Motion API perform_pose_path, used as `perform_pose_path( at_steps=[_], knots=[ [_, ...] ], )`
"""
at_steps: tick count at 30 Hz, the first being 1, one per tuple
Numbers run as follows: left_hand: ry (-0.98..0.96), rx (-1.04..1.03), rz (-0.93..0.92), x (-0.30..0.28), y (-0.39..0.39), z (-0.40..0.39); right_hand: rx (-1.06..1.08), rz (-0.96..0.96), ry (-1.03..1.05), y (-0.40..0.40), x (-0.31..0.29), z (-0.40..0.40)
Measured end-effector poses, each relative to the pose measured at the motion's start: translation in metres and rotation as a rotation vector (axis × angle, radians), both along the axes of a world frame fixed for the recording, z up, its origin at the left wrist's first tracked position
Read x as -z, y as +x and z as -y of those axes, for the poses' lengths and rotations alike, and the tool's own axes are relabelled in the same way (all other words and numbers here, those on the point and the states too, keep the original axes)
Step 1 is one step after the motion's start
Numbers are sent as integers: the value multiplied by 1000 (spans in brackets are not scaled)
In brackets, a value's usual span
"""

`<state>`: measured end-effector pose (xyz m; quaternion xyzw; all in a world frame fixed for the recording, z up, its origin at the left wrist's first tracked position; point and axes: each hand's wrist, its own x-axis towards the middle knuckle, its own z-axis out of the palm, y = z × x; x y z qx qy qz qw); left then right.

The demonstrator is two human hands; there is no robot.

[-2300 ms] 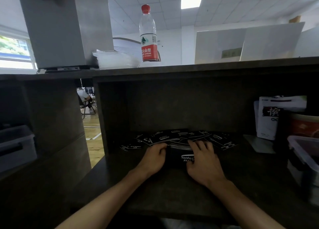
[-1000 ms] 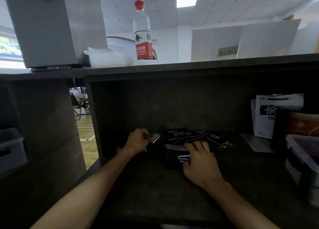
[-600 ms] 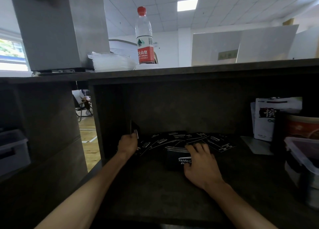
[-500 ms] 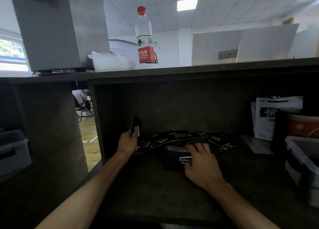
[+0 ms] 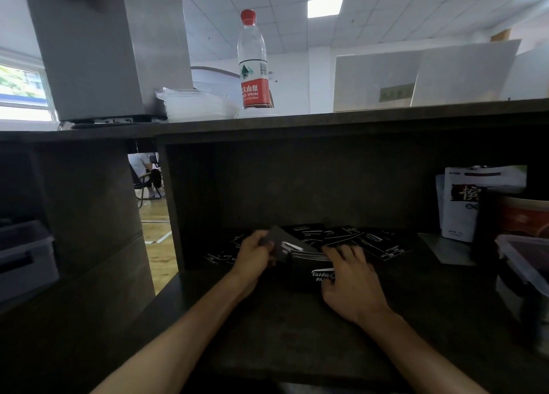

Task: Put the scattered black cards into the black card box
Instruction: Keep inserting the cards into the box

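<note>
Your left hand [image 5: 253, 254] pinches a black card [image 5: 286, 244], fingers curled round its left edge, and the card is tilted, its right end reaching over the open top of the black card box [image 5: 309, 270]. The box sits on the dark shelf [image 5: 267, 343] right in front of you, between your two hands, with white lettering on its near face and a stack of card edges showing pale along its top.

Your right hand [image 5: 352, 280] rests on the box's right side, fingers bent over the top edge and touching the stacked cards; the thumb side lies against the near face beside the lettering. Whether it truly grips the box or only steadies it, you cannot tell from here.

Beyond the box, the scattered black cards [image 5: 356, 237] lie fanned flat on the shelf, spreading out to the far right, white marks on their faces. A few more cards [image 5: 219, 257] lie to the left, just behind your left wrist.

On the right of the shelf a white pouch [image 5: 472, 200] stands upright against the back, with a red-banded tub [image 5: 523, 215] beside it and a clear plastic container [image 5: 523, 260] nearer to you. Up on the counter top a water bottle [image 5: 254, 64] with a red cap and red label stands beside a stack of clear trays [image 5: 196, 104], and a grey box [image 5: 110, 46] rises at the far left.
</note>
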<state>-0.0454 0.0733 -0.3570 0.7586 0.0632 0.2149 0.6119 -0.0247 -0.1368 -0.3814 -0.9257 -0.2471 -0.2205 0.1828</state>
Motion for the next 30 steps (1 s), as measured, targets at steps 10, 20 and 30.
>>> perform_pose_path(
  at_steps=[10,20,30],
  knots=[
    [964,-402,-237,-2,12,-47,-31,5,-28,1,0,0],
    [563,-365,-437,-13,26,-75,-38,9,-20,3,2,0],
    [167,-197,62,-11,11,-52,-23,-7,-29,0,-1,1]
  ],
)
